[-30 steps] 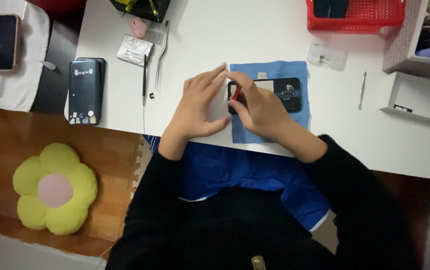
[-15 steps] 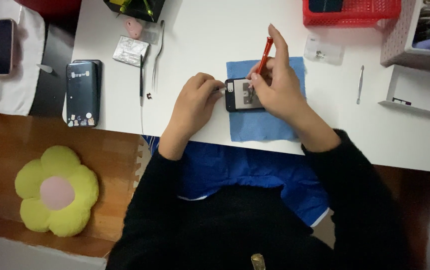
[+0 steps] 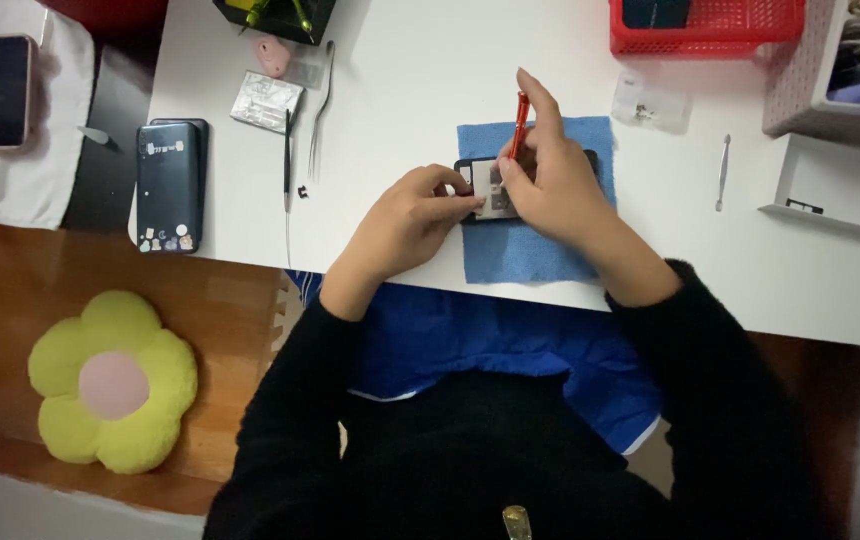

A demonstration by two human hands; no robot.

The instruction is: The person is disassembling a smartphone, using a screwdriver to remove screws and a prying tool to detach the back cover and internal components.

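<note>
A small dark phone with its back open (image 3: 490,190) lies on a blue cloth (image 3: 530,250) near the front edge of the white worktop (image 3: 430,90), directly between the two hands. The left hand (image 3: 405,225) curls its fingers against the device's left end, steadying it. The right hand (image 3: 555,185) covers the device's right part and grips a red screwdriver (image 3: 520,120) held nearly upright, tip down on the device. To the left lie long tweezers (image 3: 320,105), a foil packet (image 3: 266,101) and a dark phone with stickers (image 3: 168,185). To the right sit a small clear bag (image 3: 650,105), a metal pry tool (image 3: 722,170) and a red basket (image 3: 710,35).
</note>
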